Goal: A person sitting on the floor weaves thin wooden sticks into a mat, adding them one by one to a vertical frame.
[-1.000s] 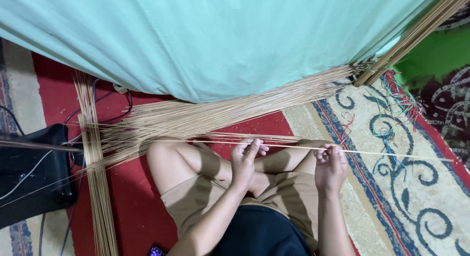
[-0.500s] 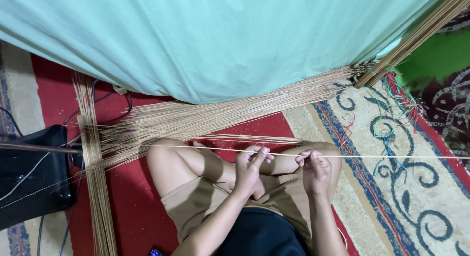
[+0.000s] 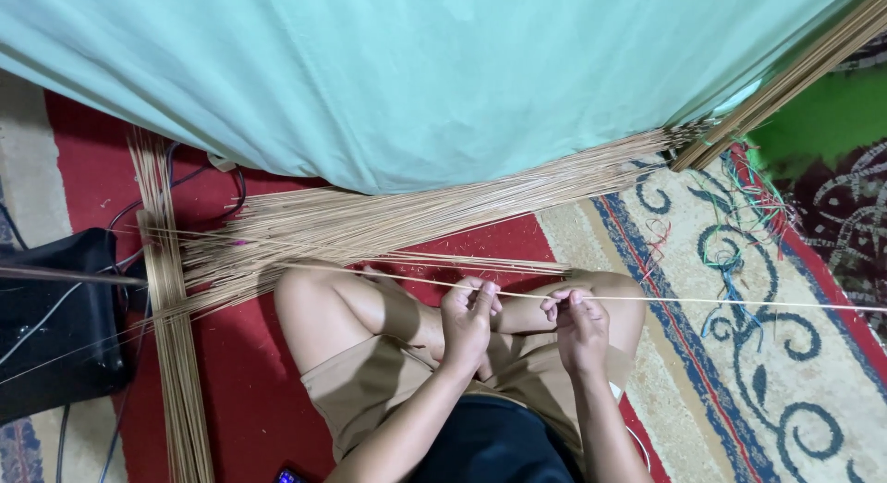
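1. While both hands pinch it, the stick (image 3: pixel 739 302) runs nearly level across the middle of the frame, from above the bare knee at centre left, through the fingers, out to the right edge — its long axis left to right, dipping slightly toward the right.
2. It looks very thin, light and springy; I judge it would flex under its own length and snap if bent sharply, so a fingertip pinch close to the working spot suits it better than a hold far out on the free end.
3. The left hand (image 3: pixel 468 314) has thumb and fingertips closed together on the stick at frame centre.
4. The right hand (image 3: pixel 578 324) sits just beside it, to the right, fingertips likewise closed on the stick; only a short stretch of stick shows between the two hands.
5. Below the hands are the crossed legs in tan shorts (image 3: pixel 370 391), at lower centre.
6. Just above the knees a fanned sheaf (image 3: pixel 416 220) of like sticks lies slanting, rising from centre left toward the upper right.
7. A tighter bundle (image 3: pixel 176 354) lies nearly upright along the left side, crossing the sheaf's left end.
8. Another bundle of canes (image 3: pixel 785 85) leans across the upper right corner.
9. A pale green cloth (image 3: pixel 416 67) fills the top of the frame — the sheaf's far side slips under its edge.
10. Underneath are a red mat (image 3: pixel 240 391) at left and a patterned rug (image 3: pixel 785 391) at right; a black box (image 3: pixel 55 326) with cables sits at the left edge.
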